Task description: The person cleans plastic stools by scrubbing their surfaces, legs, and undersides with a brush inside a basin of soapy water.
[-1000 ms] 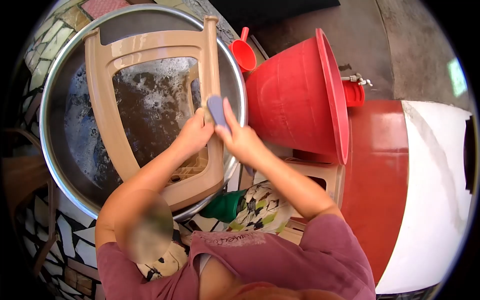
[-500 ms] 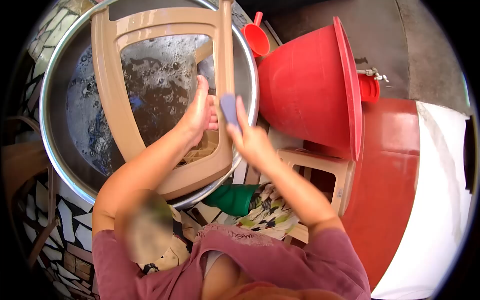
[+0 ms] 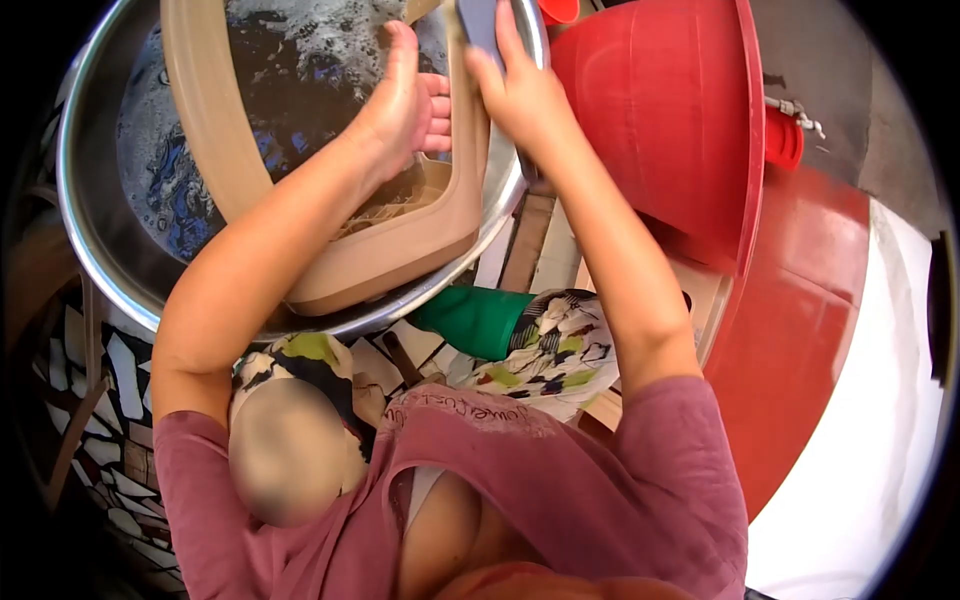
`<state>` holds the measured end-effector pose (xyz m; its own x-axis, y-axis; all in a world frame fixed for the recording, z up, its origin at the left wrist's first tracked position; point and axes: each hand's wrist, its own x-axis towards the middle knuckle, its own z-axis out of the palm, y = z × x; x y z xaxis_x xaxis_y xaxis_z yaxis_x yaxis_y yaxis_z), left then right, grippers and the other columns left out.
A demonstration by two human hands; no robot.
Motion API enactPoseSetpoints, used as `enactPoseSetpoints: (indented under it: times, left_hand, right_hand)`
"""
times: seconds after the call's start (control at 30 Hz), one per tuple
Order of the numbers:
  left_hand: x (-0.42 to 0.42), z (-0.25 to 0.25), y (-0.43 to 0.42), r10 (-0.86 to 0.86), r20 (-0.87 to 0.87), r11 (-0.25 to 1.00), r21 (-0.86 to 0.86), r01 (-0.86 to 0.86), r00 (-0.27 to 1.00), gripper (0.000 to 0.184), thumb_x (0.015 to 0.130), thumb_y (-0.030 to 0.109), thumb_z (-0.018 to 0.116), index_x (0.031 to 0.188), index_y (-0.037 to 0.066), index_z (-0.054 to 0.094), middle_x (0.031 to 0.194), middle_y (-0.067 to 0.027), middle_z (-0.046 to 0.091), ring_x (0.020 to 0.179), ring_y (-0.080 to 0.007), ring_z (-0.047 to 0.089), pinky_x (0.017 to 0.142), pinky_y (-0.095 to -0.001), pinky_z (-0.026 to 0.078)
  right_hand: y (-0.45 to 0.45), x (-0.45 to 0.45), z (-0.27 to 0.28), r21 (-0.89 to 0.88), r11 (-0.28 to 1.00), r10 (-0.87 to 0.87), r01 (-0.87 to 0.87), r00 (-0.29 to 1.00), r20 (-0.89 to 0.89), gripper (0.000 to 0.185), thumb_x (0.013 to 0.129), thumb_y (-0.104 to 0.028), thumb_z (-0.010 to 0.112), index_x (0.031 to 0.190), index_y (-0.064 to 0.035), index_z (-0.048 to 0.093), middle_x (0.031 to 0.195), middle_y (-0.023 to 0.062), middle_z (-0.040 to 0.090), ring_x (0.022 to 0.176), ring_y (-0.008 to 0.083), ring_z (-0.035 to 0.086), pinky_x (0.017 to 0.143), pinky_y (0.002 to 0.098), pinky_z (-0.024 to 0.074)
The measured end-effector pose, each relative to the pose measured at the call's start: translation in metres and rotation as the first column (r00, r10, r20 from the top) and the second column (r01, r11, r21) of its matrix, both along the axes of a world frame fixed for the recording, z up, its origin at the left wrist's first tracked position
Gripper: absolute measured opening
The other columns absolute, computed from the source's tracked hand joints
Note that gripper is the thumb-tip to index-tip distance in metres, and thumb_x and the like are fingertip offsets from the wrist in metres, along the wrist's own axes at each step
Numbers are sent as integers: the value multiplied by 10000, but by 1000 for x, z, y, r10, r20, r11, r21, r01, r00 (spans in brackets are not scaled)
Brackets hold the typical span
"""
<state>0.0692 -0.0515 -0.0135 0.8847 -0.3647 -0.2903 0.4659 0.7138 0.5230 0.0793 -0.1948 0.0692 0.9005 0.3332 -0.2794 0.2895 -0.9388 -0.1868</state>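
A tan plastic chair (image 3: 205,130) lies tilted in a large metal basin (image 3: 90,270) of sudsy water. My right hand (image 3: 525,95) is closed round a long blue-grey brush (image 3: 480,28), its head pressed along the chair's right side rail. The brush's lower end shows below the wrist. Inside the chair's frame, my left hand (image 3: 405,105) has its thumb raised and fingers stretched toward the same rail, close to its inner edge. Whether the fingertips touch the rail I cannot tell. The chair's far end is cut off by the view.
A big red tub (image 3: 650,130) lies on its side right of the basin, a small red container (image 3: 783,140) and a tap (image 3: 800,115) beyond it. A red dipper (image 3: 558,10) is partly visible. Below the tub is another tan plastic piece (image 3: 705,290). Stone-patterned floor (image 3: 125,370) lies left.
The view has shifted, so the basin and chair sit higher in it. My right hand has slid the brush farther up the rail, away from me. My left hand stays inside the frame.
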Motion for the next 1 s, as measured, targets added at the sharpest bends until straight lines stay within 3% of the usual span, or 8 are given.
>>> enactPoseSetpoints:
  times: [0.1, 0.2, 0.5, 0.53, 0.67, 0.8, 0.9, 1.0]
  left_hand:
    - [-1, -2, 8, -18, 7, 997, -76, 18, 1000, 1201, 654, 921, 45, 1141, -74, 509, 1059, -193, 639, 926, -221, 649, 821, -330, 516]
    - [0, -6, 2, -62, -11, 997, -44, 62, 998, 1198, 648, 927, 55, 1137, -65, 516, 1037, -161, 648, 916, -197, 646, 801, -315, 516]
    - [5, -12, 32, -187, 60, 958, 231, 169, 981, 813, 836, 682, 384, 1123, -57, 564, 994, -144, 631, 945, -207, 596, 840, -336, 474]
    - [0, -9, 46, -195, 175, 829, 555, 67, 965, 1128, 706, 887, 335, 1226, -102, 487, 1110, -213, 611, 1027, -231, 594, 871, -359, 482]
    - [-44, 44, 123, 407, 630, 387, 537, -750, 661, 274, 938, 217, 571, 1060, -24, 610, 884, -11, 630, 807, -69, 562, 720, -202, 459]
    - [-20, -62, 136, 468, 639, -149, 738, -658, 611, 380, 944, 278, 551, 1163, -32, 533, 1067, -123, 613, 959, -131, 592, 848, -232, 459]
    - [-30, -81, 125, 553, 15, 680, 571, -461, 833, 820, 844, 730, 377, 1194, 8, 549, 1059, -105, 633, 926, -157, 611, 797, -317, 507]
    - [-31, -66, 114, 585, -193, 802, 285, -525, 788, 721, 887, 638, 445, 1217, 5, 546, 1103, -117, 623, 967, -173, 606, 832, -328, 501]
  right_hand:
    - [-1, -27, -4, 31, 999, 7, -7, 1000, -22, 673, 927, -372, 467, 1479, -170, 139, 774, 287, 628, 730, 462, 616, 665, 488, 494]
    - [-73, -124, -26, 1, 992, -125, 128, 967, -220, 730, 932, -248, 486, 1500, -116, 46, 1220, 294, 540, 886, 444, 634, 770, 407, 520]
    - [3, -57, -12, 0, 1000, -24, 24, 999, 44, 679, 895, -373, 526, 1465, -156, 231, 811, 236, 648, 751, 423, 633, 666, 463, 506]
    - [-9, -80, -19, 2, 999, 43, -43, 997, 67, 696, 882, -376, 543, 1470, -180, 225, 866, 238, 654, 780, 425, 637, 694, 459, 517]
    - [-46, -106, -24, 35, 997, -74, 75, 997, -32, 715, 927, -327, 514, 1497, -188, 105, 907, 271, 650, 776, 443, 641, 658, 456, 509]
    - [-52, -111, -40, -6, 995, -99, 99, 994, -51, 710, 928, -346, 523, 1494, -184, 127, 827, 249, 657, 740, 438, 642, 628, 458, 511]
    - [-16, -129, -35, 1, 994, 108, -109, 988, -107, 741, 894, -355, 583, 1488, -181, 175, 830, 221, 657, 752, 418, 645, 655, 438, 518]
    - [-9, -117, -23, -50, 996, 61, -71, 981, -182, 726, 906, -323, 571, 1492, -191, 162, 951, 223, 658, 797, 375, 658, 693, 402, 528]
